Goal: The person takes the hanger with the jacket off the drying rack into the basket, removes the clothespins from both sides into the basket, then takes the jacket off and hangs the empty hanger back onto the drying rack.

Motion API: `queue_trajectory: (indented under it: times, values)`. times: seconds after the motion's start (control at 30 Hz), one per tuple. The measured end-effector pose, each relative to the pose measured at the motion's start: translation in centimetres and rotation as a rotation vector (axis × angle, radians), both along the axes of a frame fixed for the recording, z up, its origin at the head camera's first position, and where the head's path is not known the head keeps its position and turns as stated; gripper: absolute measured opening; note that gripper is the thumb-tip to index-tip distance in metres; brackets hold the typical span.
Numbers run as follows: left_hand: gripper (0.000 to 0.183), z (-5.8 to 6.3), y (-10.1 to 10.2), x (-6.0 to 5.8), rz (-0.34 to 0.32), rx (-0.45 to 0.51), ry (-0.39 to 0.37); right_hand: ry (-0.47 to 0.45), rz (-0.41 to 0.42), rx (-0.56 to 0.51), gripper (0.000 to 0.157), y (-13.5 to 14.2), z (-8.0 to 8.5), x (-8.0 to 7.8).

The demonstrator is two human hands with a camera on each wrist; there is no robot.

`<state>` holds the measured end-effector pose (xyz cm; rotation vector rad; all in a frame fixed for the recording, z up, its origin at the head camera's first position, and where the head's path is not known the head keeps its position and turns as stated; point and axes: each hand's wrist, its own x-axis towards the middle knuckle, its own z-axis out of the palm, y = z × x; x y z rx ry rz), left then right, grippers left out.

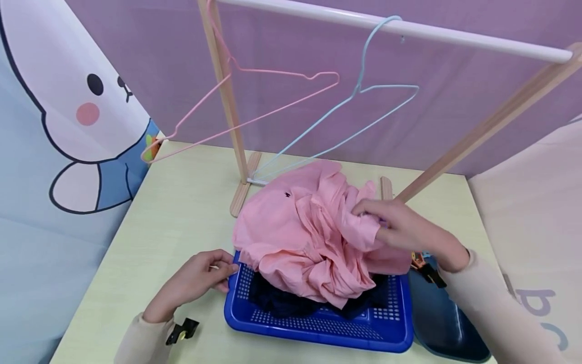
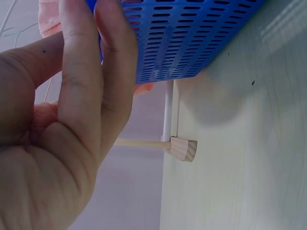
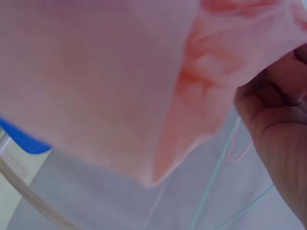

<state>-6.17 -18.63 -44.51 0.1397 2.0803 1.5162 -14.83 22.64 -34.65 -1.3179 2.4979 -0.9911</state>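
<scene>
A crumpled pink shirt (image 1: 313,222) with a small dark mark lies heaped in a blue plastic basket (image 1: 318,336). Dark cloth (image 1: 277,298) shows beneath it. My right hand (image 1: 400,227) grips the shirt's right side; in the right wrist view the pink cloth (image 3: 96,86) fills much of the picture and that hand (image 3: 278,110) is partly cut off. At the basket's left rim, my left hand (image 1: 204,275) holds the edge between thumb and fingers. From the left wrist view, fingers (image 2: 79,72) reach the perforated side (image 2: 177,38).
A rack with a white bar (image 1: 309,12) and wooden posts (image 1: 491,121) stands behind the basket. A pink hanger (image 1: 268,119) and a light blue hanger (image 1: 336,103) hang from it. A dark teal container (image 1: 450,318) sits right of the basket, under my right forearm.
</scene>
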Motion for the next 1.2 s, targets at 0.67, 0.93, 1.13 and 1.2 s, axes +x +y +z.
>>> queue_trajectory:
  times: [0.67, 0.93, 1.13, 1.2]
  values:
    - [0.031, 0.3, -0.4, -0.2, 0.014, -0.009, -0.023, 0.033, 0.218, 0.553, 0.020, -4.7, -6.5, 4.8]
    - [0.032, 0.2, -0.6, -0.1, 0.017, 0.000, -0.026, -0.084, 0.258, 0.628, 0.026, -4.6, -4.4, 4.0]
    - [0.033, 0.2, -0.5, 0.0, 0.023, -0.002, -0.027, -0.189, 0.199, 0.565, 0.032, -3.7, 1.4, 1.8]
    - [0.034, 0.2, -0.5, 0.0, 0.029, -0.007, -0.032, -0.139, 0.162, 0.513, 0.037, -3.5, 2.8, 0.2]
